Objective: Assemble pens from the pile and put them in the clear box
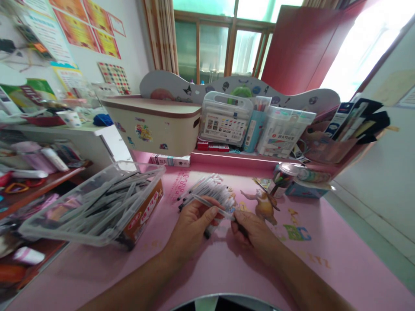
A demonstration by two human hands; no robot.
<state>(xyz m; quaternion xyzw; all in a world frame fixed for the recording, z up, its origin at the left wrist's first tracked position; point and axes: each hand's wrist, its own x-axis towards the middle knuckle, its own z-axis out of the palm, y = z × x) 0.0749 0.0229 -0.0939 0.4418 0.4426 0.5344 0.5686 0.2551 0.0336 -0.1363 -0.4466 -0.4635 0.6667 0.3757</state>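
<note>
My left hand (pixel 193 222) holds a slim clear-barrelled pen (pixel 201 200) between thumb and fingers, its far end pointing up and left. At the pen's other end, the fingers of my right hand (pixel 254 231) are pinched together. Something dark shows in the right palm, too shaded to make out. Just beyond both hands, a pile of similar clear pens (pixel 212 188) lies on the pink desk (pixel 207 272), several with black ends. To the left stands a clear plastic box (pixel 29 233) full of long, thin, clear and grey pieces that look like pen parts.
A cream lidded bin (pixel 152 129), a clear marker case (pixel 225 123) and another marker box (pixel 285 131) line the raised shelf. At the desk's right are a jar of pens (pixel 283 179) and a blue box (pixel 306 189). Cluttered shelves (pixel 42 185) stand at left.
</note>
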